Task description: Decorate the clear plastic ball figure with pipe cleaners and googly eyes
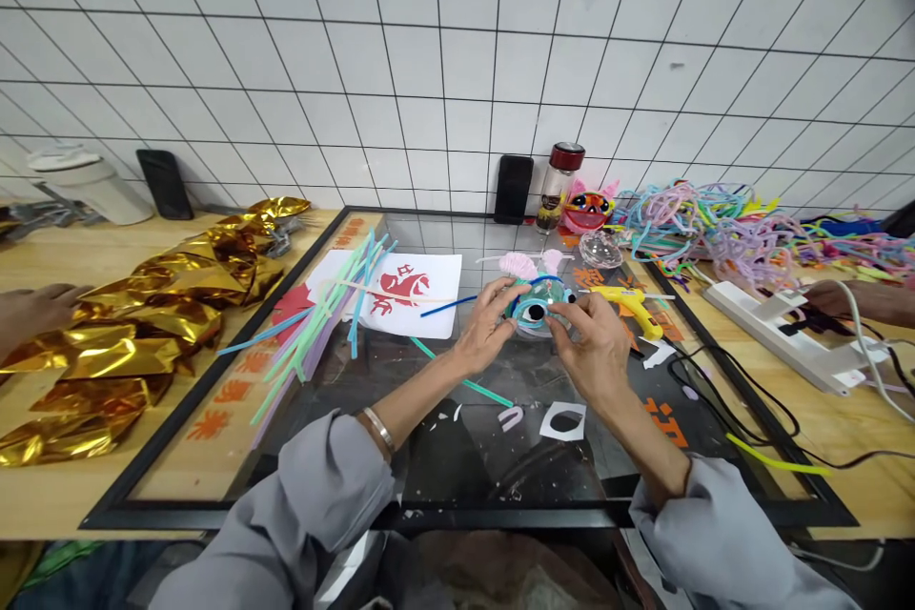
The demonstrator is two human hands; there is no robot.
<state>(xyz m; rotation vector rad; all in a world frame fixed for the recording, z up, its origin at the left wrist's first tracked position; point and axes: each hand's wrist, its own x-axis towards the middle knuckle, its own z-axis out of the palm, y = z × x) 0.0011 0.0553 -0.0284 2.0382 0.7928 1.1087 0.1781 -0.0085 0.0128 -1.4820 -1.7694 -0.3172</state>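
Observation:
A teal pipe-cleaner animal head (527, 316) with large black-and-white eyes lies over the framed glass panel. Its left side is steadied by my left hand (487, 326), whose fingers curl around the edge. My right hand (592, 343) is closed in a pinch at the face, beside the eye; whatever its fingertips hold is too small to make out. Pink fuzzy pieces (518, 264) sit just behind the head. A yellow glue gun (636, 307) lies right of my right hand. In front are a white paper scrap (563, 421) with a dark oval and a lilac pipe-cleaner bend (510, 417).
Loose pipe cleaners (307, 315) and a red-printed white sheet (421, 291) lie left. Gold foil (135, 334) covers the far left, near another person's hand (32, 319). A bottle (558, 186), phone (513, 189), pipe-cleaner heap (743, 233) and power strip (776, 335) stand behind and right.

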